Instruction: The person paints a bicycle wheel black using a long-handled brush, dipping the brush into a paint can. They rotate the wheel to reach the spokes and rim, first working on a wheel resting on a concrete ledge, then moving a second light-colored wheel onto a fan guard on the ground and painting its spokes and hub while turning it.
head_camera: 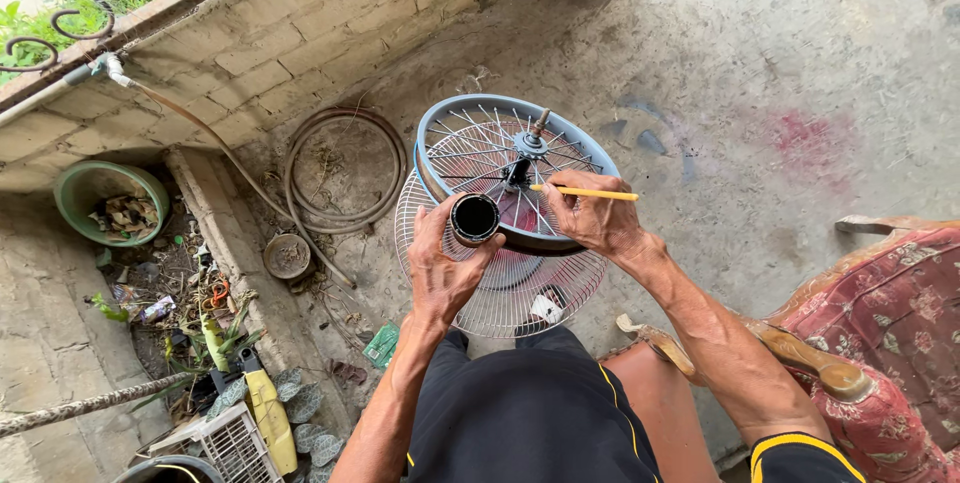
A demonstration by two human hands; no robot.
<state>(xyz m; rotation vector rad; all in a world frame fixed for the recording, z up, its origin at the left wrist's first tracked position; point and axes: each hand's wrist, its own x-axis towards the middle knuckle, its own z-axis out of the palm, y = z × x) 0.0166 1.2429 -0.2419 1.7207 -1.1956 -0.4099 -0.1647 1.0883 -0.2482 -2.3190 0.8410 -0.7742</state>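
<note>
Right hand (592, 215) pinches a yellow-handled brush (585, 192), its long axis level, tip leftward at the wheel hub (527, 146); left hand (442, 261) grips the black paint tin (474, 220) just near-left.

Both arms are stretched forward from the body, hands side by side.
The left hand (443, 263) is curled in a grip; the right hand (592, 215) is pinched shut, wrist bent inward.

The paintbrush (585, 192) tip is hidden behind the wheel (500, 158) hub.
</note>
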